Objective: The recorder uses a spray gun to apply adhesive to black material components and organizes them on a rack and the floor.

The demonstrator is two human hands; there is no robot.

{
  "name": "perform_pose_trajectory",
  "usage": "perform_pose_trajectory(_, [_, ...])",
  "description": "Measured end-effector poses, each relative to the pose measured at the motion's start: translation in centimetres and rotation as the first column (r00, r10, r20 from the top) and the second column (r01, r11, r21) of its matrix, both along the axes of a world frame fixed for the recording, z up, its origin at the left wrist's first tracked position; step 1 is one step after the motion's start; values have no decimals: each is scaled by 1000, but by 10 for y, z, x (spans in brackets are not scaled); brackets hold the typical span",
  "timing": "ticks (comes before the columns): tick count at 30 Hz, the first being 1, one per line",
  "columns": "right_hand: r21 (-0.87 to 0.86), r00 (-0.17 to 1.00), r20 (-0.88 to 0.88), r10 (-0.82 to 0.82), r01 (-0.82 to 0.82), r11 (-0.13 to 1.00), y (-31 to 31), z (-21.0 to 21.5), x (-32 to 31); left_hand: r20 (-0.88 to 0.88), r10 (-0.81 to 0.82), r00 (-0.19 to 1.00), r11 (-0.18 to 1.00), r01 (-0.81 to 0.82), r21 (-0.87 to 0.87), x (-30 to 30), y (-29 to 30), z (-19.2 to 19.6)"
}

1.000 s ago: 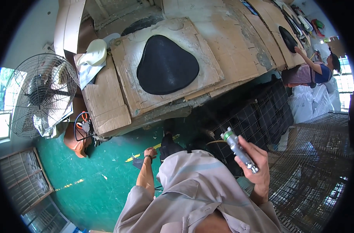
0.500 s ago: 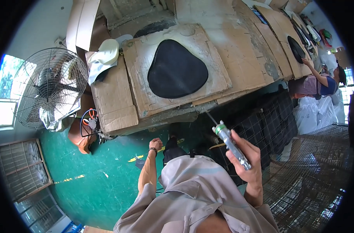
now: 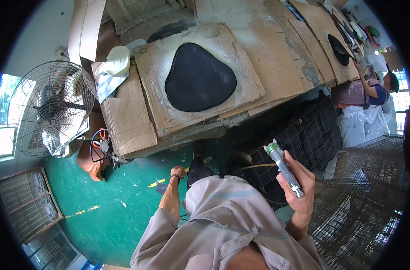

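Observation:
My right hand (image 3: 299, 189) is wrapped around a silver spray gun (image 3: 283, 166) with a green ring at its nozzle. The gun is held off the table, over its front right side, nozzle tilted up and left. On a cardboard sheet (image 3: 155, 112) on the table lies a black rounded-triangular pad (image 3: 200, 78), apart from both hands. My left hand (image 3: 178, 171) hangs low by my left side with its fingers curled, nothing visible in it, a dark band on the wrist.
A large wire-caged fan (image 3: 54, 108) stands left, near an orange-brown container (image 3: 92, 162). A white cloth-like piece (image 3: 115, 63) lies at the table's left. Wire racks (image 3: 362, 189) occupy the right. Farther right, a co-worker (image 3: 371, 90) reaches toward another black pad (image 3: 339, 49).
My right hand has carried the spray gun rightward and slightly down, away from the table. A thin streak at the nozzle is gone. The pad stays on its sheet; the view shifts slightly.

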State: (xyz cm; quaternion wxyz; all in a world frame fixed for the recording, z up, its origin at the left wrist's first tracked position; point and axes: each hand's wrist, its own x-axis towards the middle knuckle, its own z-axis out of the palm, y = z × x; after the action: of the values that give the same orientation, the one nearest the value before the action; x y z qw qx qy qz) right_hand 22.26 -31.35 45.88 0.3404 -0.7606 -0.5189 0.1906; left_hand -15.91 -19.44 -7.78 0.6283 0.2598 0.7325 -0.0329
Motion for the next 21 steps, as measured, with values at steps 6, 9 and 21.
perform_pose_trajectory(6, [-84,985,-139,107,-119,989,-13,10,1,48,-60,997,992,54,111,7,1,2])
perform_pose_trajectory(9, [-50,994,-94,48,-53,997,-14,8,-3,155,-151,976,926,84,368,33,15,20])
perform_pose_trajectory(21, [-58,988,-155,-27,18,998,-9,-4,-21,-67,-45,997,269,77,960,169,195,136])
